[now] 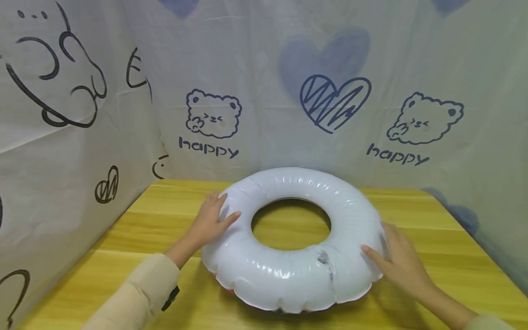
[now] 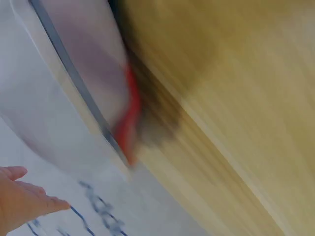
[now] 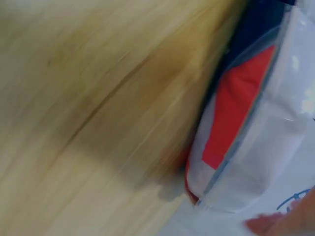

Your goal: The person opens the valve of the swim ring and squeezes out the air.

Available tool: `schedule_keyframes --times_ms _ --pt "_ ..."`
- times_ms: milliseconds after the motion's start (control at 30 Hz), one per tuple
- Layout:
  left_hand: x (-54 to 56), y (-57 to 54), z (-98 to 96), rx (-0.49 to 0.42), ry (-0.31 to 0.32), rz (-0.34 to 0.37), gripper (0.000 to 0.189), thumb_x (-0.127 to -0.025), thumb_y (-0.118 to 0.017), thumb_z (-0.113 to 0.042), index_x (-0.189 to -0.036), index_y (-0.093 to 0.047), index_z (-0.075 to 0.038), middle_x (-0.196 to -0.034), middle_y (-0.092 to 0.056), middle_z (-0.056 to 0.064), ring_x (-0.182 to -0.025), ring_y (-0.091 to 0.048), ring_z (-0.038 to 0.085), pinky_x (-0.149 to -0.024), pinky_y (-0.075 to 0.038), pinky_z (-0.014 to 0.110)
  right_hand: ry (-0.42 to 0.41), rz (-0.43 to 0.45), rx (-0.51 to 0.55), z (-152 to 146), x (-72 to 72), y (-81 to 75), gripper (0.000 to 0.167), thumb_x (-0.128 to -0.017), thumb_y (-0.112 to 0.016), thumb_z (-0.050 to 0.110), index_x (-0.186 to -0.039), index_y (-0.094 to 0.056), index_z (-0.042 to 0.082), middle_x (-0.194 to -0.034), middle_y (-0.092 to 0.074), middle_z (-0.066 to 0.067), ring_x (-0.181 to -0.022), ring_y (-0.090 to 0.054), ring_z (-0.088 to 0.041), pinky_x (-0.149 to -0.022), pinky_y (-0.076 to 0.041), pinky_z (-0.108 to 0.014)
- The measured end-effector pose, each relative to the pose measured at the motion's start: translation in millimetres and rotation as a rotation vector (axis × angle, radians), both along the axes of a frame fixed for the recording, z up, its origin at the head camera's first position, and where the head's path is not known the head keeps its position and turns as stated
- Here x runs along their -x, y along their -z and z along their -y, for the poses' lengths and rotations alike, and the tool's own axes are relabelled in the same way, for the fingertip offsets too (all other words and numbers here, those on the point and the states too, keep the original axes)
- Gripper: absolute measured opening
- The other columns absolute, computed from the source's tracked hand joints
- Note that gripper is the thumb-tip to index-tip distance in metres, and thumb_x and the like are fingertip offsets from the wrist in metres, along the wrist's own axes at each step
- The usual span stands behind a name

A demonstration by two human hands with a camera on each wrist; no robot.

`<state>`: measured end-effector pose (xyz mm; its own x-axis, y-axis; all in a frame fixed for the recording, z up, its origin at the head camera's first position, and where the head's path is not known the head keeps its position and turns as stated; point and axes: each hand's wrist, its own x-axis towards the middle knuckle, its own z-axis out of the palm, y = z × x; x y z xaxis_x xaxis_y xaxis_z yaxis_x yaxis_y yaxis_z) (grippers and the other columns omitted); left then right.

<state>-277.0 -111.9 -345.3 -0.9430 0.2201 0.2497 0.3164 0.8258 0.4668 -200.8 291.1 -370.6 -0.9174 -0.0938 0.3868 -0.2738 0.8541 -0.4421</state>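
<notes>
A white inflatable swim ring [image 1: 284, 275] is in the middle of the head view, above the wooden table. At its left side, my left hand [image 1: 212, 220] touches the outer curve, fingers spread and fairly straight, thumb toward the top. On the opposite side my right hand [image 1: 400, 259] lays its thumb on the ring, while its other fingers are partly hidden along the outer edge. A clear valve [image 1: 323, 257] shows on the near part. Red and dark blue patches on the underside [image 3: 238, 98] appear in the right wrist view. Whether the ring touches the table is unclear.
The yellow wood-grain table [image 1: 165, 215] extends around the ring. Behind it hangs a pale cloth [image 1: 264, 59] with hearts, bear drawings and "happy" printed on it. Another drawn-on cloth [image 1: 62, 151] borders the left side.
</notes>
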Motion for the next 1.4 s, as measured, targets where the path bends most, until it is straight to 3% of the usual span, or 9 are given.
schedule_keyframes --times_ms 100,233,400,567,767,933,1000,1133,1400 --pt "-13.9 2.6 -17.5 0.023 0.074 -0.041 0.074 -0.089 -0.056 -0.042 -0.141 -0.032 0.005 -0.151 -0.015 0.028 -0.140 -0.010 0.047 -0.112 -0.010 0.058 -0.149 -0.216 -0.061 5 7.0 6.2 0.070 -0.082 -0.067 0.034 -0.131 -0.041 -0.007 -0.133 -0.041 -0.030 -0.120 -0.038 -0.047 -0.094 -0.030 -0.064" --pt "-32.9 7.4 -37.6 0.070 0.154 -0.054 0.081 -0.085 -0.057 -0.049 -0.142 -0.032 0.002 -0.152 -0.016 0.024 -0.140 -0.010 0.045 -0.112 -0.009 0.059 -0.330 -0.329 -0.197 8 15.4 11.4 0.071 -0.081 -0.066 0.042 -0.136 -0.042 0.003 -0.141 -0.038 -0.021 -0.129 -0.032 -0.038 -0.111 -0.021 -0.049" --pt "-50.4 15.2 -53.4 0.147 0.269 -0.076 0.091 -0.082 -0.050 -0.066 -0.143 -0.032 -0.001 -0.153 -0.017 0.022 -0.140 -0.012 0.045 -0.110 -0.012 0.061 -0.477 -0.329 -0.269 10 25.2 14.6 0.077 -0.078 -0.067 0.044 -0.139 -0.040 0.007 -0.145 -0.036 -0.018 -0.141 -0.020 -0.026 -0.114 0.004 -0.017" --pt "-58.5 23.2 -58.9 0.275 0.376 -0.133 0.096 -0.077 -0.048 -0.073 -0.145 -0.030 -0.006 -0.154 -0.016 0.018 -0.141 -0.011 0.044 -0.109 -0.014 0.063 -0.519 -0.290 -0.289 11 27.7 19.1 0.076 -0.076 -0.068 0.048 -0.135 -0.044 0.007 -0.142 -0.039 -0.018 -0.141 -0.021 -0.022 -0.112 0.006 -0.014" --pt "-56.7 24.8 -57.6 0.361 0.398 -0.176 0.095 -0.077 -0.048 -0.073 -0.145 -0.031 -0.010 -0.155 -0.017 0.017 -0.141 -0.012 0.044 -0.109 -0.016 0.063 -0.504 -0.293 -0.344 12 25.5 23.1 0.069 -0.075 -0.069 0.048 -0.130 -0.051 0.009 -0.135 -0.050 -0.015 -0.126 -0.040 -0.032 -0.112 0.006 -0.013" --pt "-47.7 25.3 -51.3 0.400 0.415 -0.193 0.107 -0.072 -0.016 -0.088 -0.144 -0.033 -0.011 -0.153 -0.020 0.018 -0.140 -0.013 0.046 -0.108 -0.014 0.064 -0.513 -0.326 -0.385 14 22.1 23.2 0.069 -0.074 -0.067 0.052 -0.127 -0.053 0.009 -0.129 -0.055 -0.012 -0.120 -0.046 -0.033 -0.112 0.006 -0.016" --pt "-45.0 24.6 -48.4 0.404 0.422 -0.190 0.109 -0.070 -0.010 -0.089 -0.144 -0.034 -0.012 -0.153 -0.021 0.018 -0.139 -0.015 0.046 -0.108 -0.013 0.065 -0.507 -0.333 -0.394 16 18.9 22.1 0.069 -0.075 -0.066 0.053 -0.127 -0.054 0.009 -0.128 -0.056 -0.011 -0.119 -0.047 -0.032 -0.115 -0.005 -0.027" --pt "-41.2 22.0 -41.9 0.419 0.417 -0.161 0.104 -0.072 -0.022 -0.088 -0.144 -0.034 -0.014 -0.154 -0.020 0.017 -0.140 -0.016 0.045 -0.107 -0.011 0.067 -0.492 -0.333 -0.415 18 11.7 18.6 0.069 -0.076 -0.064 0.056 -0.127 -0.054 0.010 -0.127 -0.057 -0.009 -0.118 -0.049 -0.031 -0.104 -0.021 -0.042" --pt "-29.3 25.3 -28.7 0.424 0.389 -0.155 0.103 -0.071 -0.026 -0.088 -0.143 -0.036 -0.015 -0.152 -0.025 0.017 -0.139 -0.017 0.045 -0.106 -0.010 0.069 -0.512 -0.329 -0.430 21 4.1 14.8 0.070 -0.076 -0.064 0.057 -0.128 -0.054 0.010 -0.127 -0.058 -0.007 -0.118 -0.049 -0.028 -0.112 0.003 -0.018"
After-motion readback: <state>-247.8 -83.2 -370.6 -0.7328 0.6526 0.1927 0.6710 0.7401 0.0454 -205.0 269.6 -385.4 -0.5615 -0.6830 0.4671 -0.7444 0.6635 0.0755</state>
